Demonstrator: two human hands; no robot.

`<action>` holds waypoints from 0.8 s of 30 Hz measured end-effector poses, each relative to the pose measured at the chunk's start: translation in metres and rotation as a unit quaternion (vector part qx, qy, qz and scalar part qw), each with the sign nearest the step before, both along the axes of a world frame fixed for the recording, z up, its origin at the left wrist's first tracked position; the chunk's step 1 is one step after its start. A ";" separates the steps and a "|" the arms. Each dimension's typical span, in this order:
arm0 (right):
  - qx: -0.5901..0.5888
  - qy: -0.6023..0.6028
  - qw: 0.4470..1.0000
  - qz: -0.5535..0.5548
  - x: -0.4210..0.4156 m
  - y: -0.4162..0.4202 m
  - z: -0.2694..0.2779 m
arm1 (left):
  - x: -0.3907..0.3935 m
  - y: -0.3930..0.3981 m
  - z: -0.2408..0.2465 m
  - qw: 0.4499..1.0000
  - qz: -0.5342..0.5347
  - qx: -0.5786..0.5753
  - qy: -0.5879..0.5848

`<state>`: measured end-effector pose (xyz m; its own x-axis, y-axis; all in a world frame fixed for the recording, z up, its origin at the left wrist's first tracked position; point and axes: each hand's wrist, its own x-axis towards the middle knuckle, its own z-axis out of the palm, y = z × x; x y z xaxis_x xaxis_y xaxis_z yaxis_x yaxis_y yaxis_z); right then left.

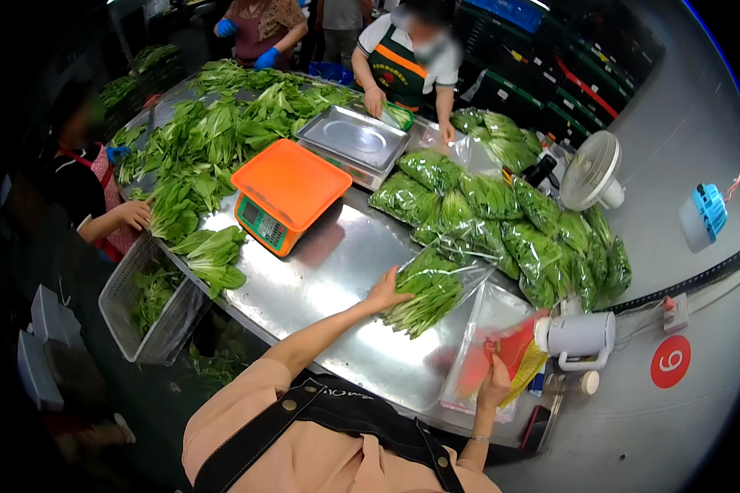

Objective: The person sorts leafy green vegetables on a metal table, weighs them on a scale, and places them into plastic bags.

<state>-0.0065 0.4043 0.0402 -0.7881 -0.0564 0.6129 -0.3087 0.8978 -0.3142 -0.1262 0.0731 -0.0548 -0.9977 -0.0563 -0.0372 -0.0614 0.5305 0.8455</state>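
Observation:
My left hand (390, 293) grips the near left side of a bunch of leafy greens (428, 289), thumb over the stems. The leafy end lies in a clear plastic bag, while the cut stems point towards me on the steel table (357, 345). At the right, my right hand (496, 383) has its fingers closed on a piece of red plastic film (513, 346), partly blurred. A stack of flat clear bags (490, 308) lies beneath and beside that hand. Yellow material (526, 373) hangs next to the red film; whether they are one piece I cannot tell.
An orange scale (291, 185) and a steel-topped scale (354, 138) stand mid-table. Bagged greens (475, 209) pile up at right, near a fan (591, 169) and a white kettle (579, 339). Loose greens (191, 135) cover the far left. Co-workers stand around; a crate (120, 308) is at left.

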 end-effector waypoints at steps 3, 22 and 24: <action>0.035 -0.294 0.954 -0.039 0.022 0.020 -0.047 | 0.000 0.000 0.011 1.000 -0.001 0.004 -0.003; -0.570 -0.366 0.733 0.070 -0.086 -0.157 -0.102 | 0.049 -0.049 -0.008 0.984 -0.062 0.097 -0.134; -0.569 -0.411 0.709 0.069 -0.078 -0.154 -0.087 | 0.060 -0.070 0.001 0.956 -0.087 0.165 -0.227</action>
<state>-0.0846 0.2504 -0.0463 -0.9407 -0.0048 -0.3392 0.3379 -0.1024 -0.9356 -0.0666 0.0035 -0.0541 -0.8674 0.1979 -0.4565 -0.3979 0.2751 0.8752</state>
